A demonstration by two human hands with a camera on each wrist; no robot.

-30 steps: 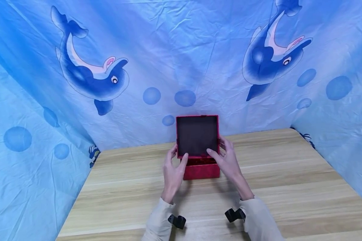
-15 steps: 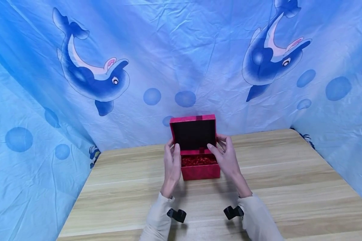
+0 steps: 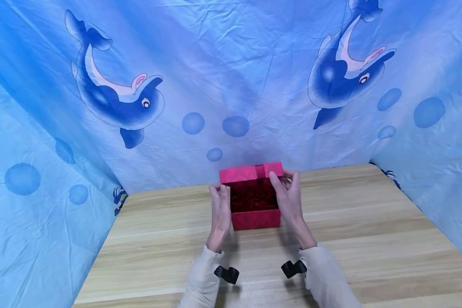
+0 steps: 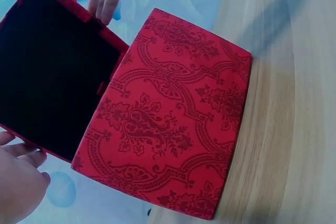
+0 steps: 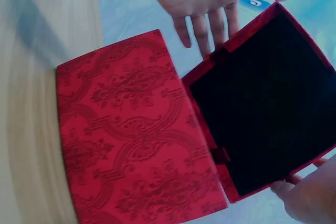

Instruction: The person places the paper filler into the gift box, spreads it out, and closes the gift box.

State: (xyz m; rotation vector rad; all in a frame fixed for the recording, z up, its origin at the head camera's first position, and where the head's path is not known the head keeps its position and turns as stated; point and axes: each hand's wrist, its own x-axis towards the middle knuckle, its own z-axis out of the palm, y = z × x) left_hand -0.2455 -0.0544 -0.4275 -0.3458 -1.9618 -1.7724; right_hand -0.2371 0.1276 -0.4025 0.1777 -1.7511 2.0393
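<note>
A red box (image 3: pixel 256 219) with a brocade pattern stands on the table, with crinkled dark red filling (image 3: pixel 252 199) inside. Over its back edge the matching lid (image 3: pixel 238 174) is tilted, its front rim raised and its black inside (image 5: pixel 268 98) facing down toward the box. My left hand (image 3: pixel 220 209) holds the lid at its left side, thumb toward the front. On the opposite side my right hand (image 3: pixel 291 199) grips the lid, with the thumb on the front rim near the corner. A dark red ribbon band (image 3: pixel 260 171) crosses that rim.
The wooden table (image 3: pixel 158 244) reaches back to a blue cloth backdrop (image 3: pixel 215 64) printed with dolphins and bubbles, which also hangs at both sides. Black wrist cameras (image 3: pixel 226 274) sit at the cuffs of the light sleeves (image 3: pixel 329 273).
Held by both hands, the lid has tipped forward from nearly upright, so its outer front rim now faces the head camera. The box has stayed in place.
</note>
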